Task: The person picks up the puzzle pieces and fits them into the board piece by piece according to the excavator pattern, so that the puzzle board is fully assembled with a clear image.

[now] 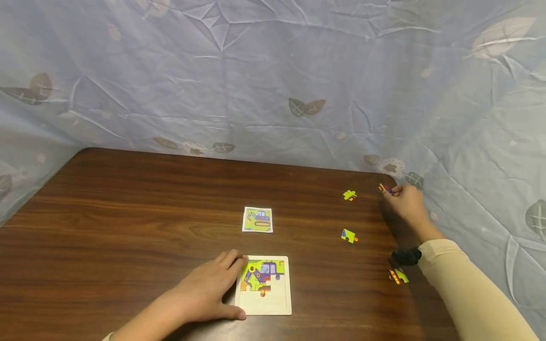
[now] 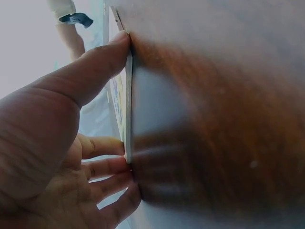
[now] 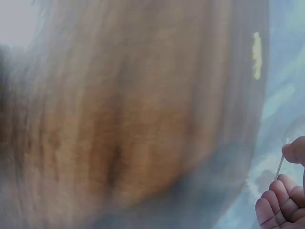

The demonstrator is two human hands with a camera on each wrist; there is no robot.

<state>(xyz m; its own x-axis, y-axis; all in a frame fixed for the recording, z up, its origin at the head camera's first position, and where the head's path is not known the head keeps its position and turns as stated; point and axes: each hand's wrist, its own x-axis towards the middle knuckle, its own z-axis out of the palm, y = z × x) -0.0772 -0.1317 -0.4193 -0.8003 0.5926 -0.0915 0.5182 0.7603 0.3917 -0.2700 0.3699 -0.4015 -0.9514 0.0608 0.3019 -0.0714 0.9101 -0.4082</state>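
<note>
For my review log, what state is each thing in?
Puzzle tray, partly filled, lower part mostly bare
Picture card, flat, picture side up
Far loose piece, lying flat
Middle loose piece, lying flat
Near loose piece, lying flat
Held piece, pinched
Left hand, touching puzzle tray
Right hand, pinching held piece
Cloth, creased

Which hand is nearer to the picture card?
Left. The left hand, holding the puzzle board, is below-left of the card in the head view; the right hand, pinching a puzzle piece, is far right of it.
</note>
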